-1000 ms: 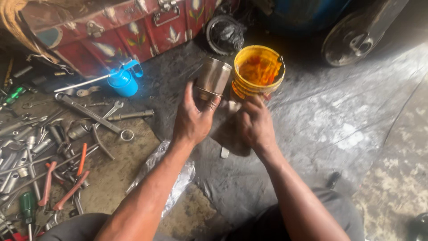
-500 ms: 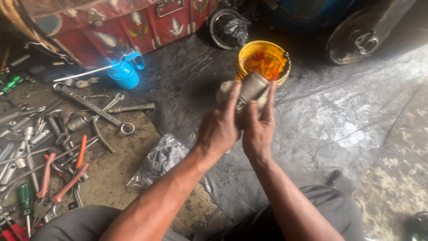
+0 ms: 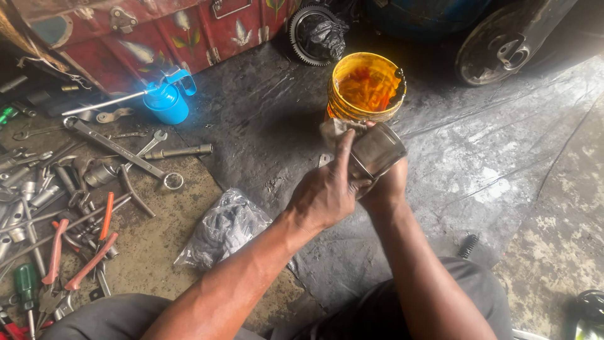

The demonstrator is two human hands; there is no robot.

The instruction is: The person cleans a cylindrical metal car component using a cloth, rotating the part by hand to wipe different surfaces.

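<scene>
1. Your left hand [image 3: 324, 195] has its fingers [image 3: 343, 154] clamped on the metal cylinder [image 3: 376, 151], the forefinger stretched up along its near side and pinning a scrap of rag [image 3: 333, 129] against the top edge.
2. Your right hand [image 3: 385, 186] sits beneath and behind the cylinder, cupping it from below; most of its fingers are hidden, so I cannot tell how tightly they close, only that they bear on the part.
3. The cylinder is held in the air just in front of the yellow bucket [image 3: 368, 88], tilted with its open end toward the right.
4. A second ago you held it lower and more upright, with your hands spread on either side. Now both hands are stacked close on it and it has turned, which suggests you are working the rag round its surface.
5. The bucket's rim is the nearest edge, just beyond your fingers.
6. Right of the bucket, the dark floor sheet [image 3: 491, 164] lies open and gives your elbows room.
7. Left of the bucket stands a blue oil can [image 3: 167, 101]. Further left lie scattered spanners [image 3: 119, 151] and red-handled pliers [image 3: 82, 252], and a plastic bag [image 3: 220, 230] lies near your left forearm.
8. Behind the bucket rests a toothed gear [image 3: 314, 31], well apart from your hands.
</scene>
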